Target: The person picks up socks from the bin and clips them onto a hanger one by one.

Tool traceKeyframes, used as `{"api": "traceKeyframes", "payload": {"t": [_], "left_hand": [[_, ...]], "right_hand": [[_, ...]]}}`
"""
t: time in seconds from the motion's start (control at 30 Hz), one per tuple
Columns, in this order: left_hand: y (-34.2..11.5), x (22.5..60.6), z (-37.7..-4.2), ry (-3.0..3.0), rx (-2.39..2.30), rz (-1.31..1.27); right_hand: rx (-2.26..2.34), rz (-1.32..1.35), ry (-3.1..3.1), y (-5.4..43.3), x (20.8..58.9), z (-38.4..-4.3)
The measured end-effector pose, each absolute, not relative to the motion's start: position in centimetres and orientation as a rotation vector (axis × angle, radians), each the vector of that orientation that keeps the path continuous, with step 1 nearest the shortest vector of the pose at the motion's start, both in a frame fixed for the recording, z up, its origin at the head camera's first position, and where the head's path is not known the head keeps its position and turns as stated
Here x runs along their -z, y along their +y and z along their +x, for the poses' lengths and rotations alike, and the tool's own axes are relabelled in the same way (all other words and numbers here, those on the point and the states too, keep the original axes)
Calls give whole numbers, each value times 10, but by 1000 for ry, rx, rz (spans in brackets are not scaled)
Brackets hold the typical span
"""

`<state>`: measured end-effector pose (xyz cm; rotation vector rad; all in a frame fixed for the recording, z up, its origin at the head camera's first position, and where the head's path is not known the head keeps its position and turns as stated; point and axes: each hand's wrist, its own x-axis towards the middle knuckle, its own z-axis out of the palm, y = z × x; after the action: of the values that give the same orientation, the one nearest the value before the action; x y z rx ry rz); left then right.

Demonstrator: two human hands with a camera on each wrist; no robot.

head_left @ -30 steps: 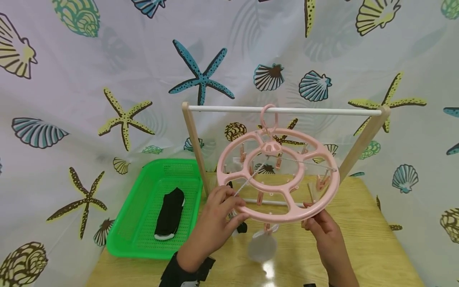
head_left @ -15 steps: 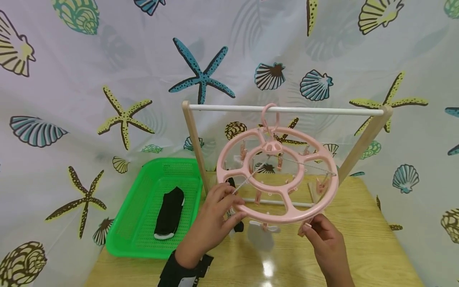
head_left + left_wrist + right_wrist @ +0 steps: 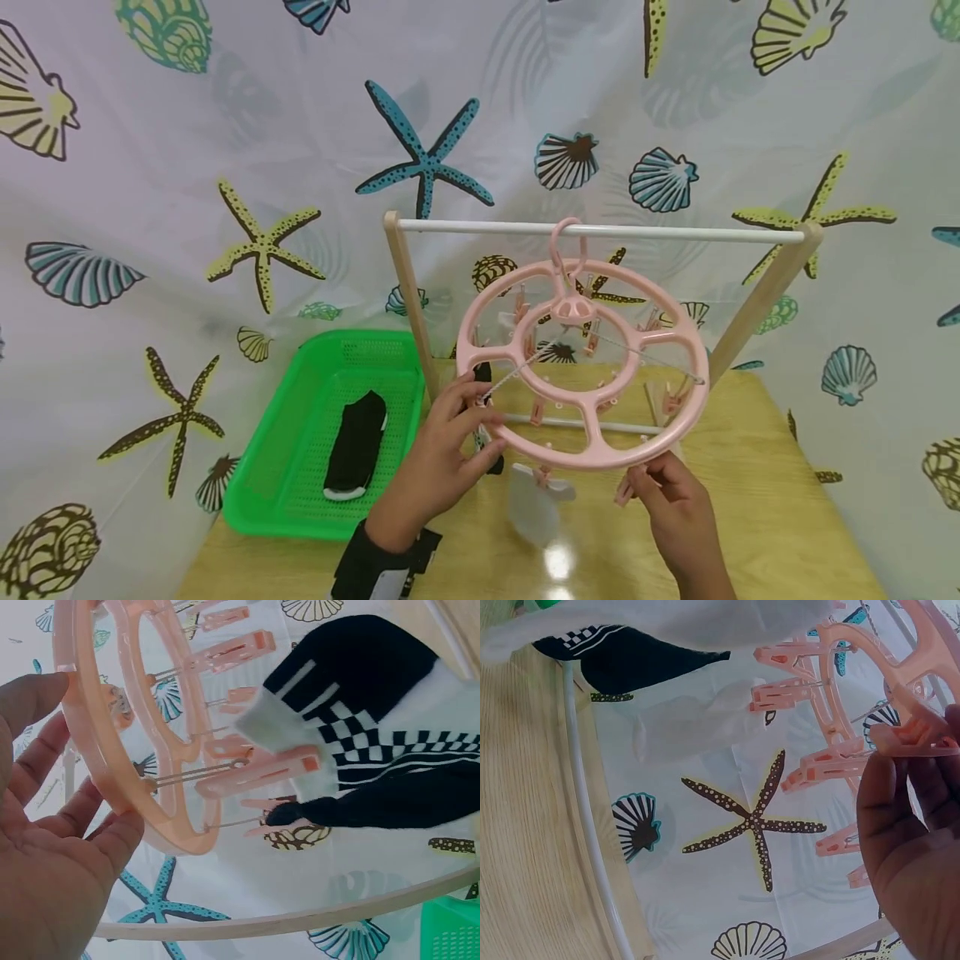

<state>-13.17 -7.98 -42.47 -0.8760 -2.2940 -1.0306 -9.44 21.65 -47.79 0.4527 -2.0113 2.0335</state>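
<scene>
A round pink clip hanger (image 3: 592, 429) hangs by its hook from a white bar, tilted toward me. My left hand (image 3: 450, 458) grips its near left rim between thumb and fingers. At the near right, my right hand (image 3: 678, 512) pinches a pink clothespin (image 3: 907, 739) dangling under the rim; its jaws hold nothing. A white sock (image 3: 534, 504) is clipped at the front. In the left wrist view, a black-and-white checkered sock (image 3: 352, 712) hangs from another clothespin (image 3: 262, 772), beside a black sock (image 3: 375, 806). Another white sock (image 3: 701, 720) shows in the right wrist view.
The hanger's stand has a white top bar (image 3: 675, 233) and wooden posts (image 3: 761, 304). On the left, a green basket (image 3: 258, 492) holds a black sock (image 3: 356, 450) with white trim. Wooden tabletop (image 3: 780, 500) lies below; a shell-patterned curtain (image 3: 525, 50) hangs behind.
The hanger has turned slightly, carrying the front white sock leftward. My right hand has come down from the rim with the clothespin between its fingers; my left hand keeps hold of the rim.
</scene>
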Motion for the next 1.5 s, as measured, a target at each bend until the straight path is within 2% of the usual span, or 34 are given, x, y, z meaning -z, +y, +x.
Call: {"api": "traceKeyframes", "payload": {"t": [0.23,0.4,0.53,0.6,0.83,1.0,1.27,1.5], "left_hand": [[-92,442,-139,-2131,1233,-791],[-127,457,-155,-2308,1394,-391],[-176,476,-187,-2578,1539,26],[-201,481,-201,-2683,1538,149],[-256,499,-230,-2898,1382,173],[-277,530,-246,-2984,1466,349],[-282,569,-255,-3057,1562,470],[-273,578,-258,-3136,1179,403]], "right_hand": [[-2015,459,-2034,215,481,-95],[-2018,467,-2015,213,483,-95],[-2038,470,-1975,211,483,-94],[-2035,452,-1993,210,483,-94],[-2036,444,-2061,210,487,-91],[-2026,457,-2089,211,489,-92],[-2022,487,-2056,212,487,-92],[-2035,455,-2029,209,488,-91]]}}
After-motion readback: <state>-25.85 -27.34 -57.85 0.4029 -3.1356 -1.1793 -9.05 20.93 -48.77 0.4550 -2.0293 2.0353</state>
